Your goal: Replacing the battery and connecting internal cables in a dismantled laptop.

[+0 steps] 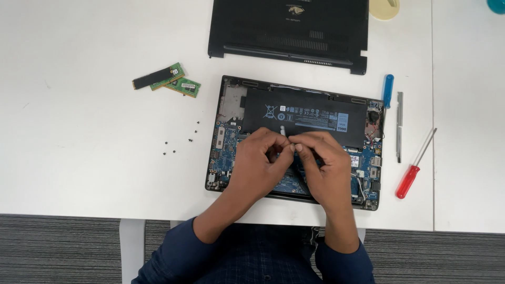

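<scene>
An opened laptop lies bottom up on the white table, showing a black battery and a blue circuit board. My left hand and my right hand meet over the board just below the battery. Their fingertips pinch together around something small near a pale part. What they pinch is hidden by the fingers.
The laptop's black bottom cover lies behind it. Two green memory modules and several tiny black screws lie to the left. To the right are a blue-handled tool, metal tweezers and a red-handled screwdriver.
</scene>
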